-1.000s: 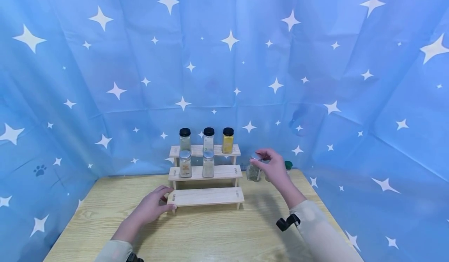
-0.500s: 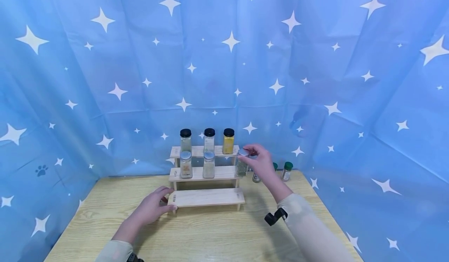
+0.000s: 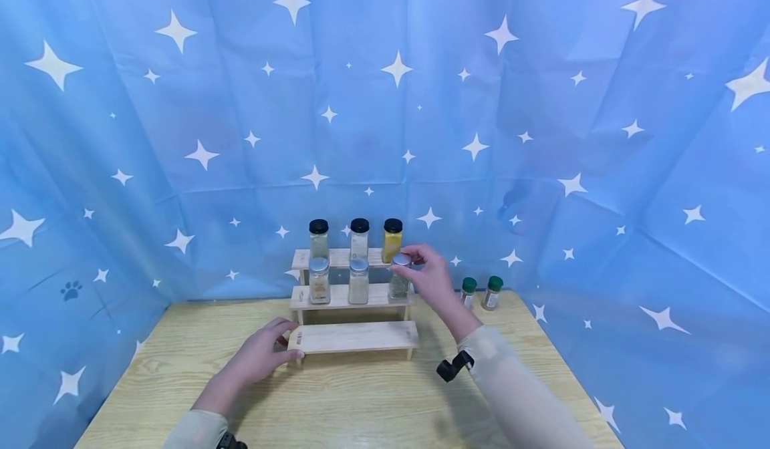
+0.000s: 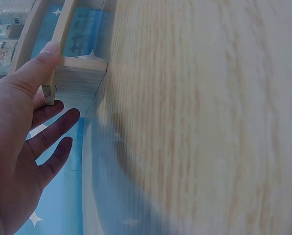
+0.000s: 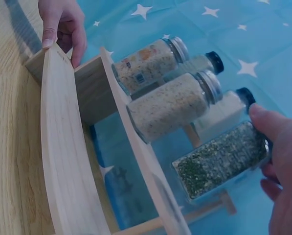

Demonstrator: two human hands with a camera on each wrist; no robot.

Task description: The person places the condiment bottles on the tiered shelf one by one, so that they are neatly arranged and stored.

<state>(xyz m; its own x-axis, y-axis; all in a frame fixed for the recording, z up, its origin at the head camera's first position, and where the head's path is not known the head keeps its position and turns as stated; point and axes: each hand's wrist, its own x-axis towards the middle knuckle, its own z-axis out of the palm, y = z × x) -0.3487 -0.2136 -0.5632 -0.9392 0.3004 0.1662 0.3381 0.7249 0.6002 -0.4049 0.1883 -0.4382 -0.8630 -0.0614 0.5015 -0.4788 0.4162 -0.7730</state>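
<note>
A three-step wooden rack [image 3: 357, 337] stands on the table. My left hand [image 3: 259, 354] pinches the left end of its lowest step; in the left wrist view the thumb lies on the board and the other fingers [image 4: 53, 134] are spread. By its silver lid, my right hand [image 3: 430, 278] holds a glass spice jar of green flakes [image 5: 219, 159] at the right end of the middle step. Whether its base touches the board cannot be told. Left of it on that step are two silver-lidded jars, one pale [image 3: 358, 282] and one with an orange label [image 3: 319, 282].
Three black-lidded jars line the top step, the right one a yellow jar [image 3: 392, 240]. Two green-capped jars [image 3: 492, 293] stand on the table [image 3: 361, 402] right of the rack. A blue star-patterned curtain [image 3: 361, 135] closes off the back and sides.
My right hand has carried the jar of green flakes left, from beside the rack to over the middle step's right end. The green-capped jars came into fuller view. My left hand stayed put.
</note>
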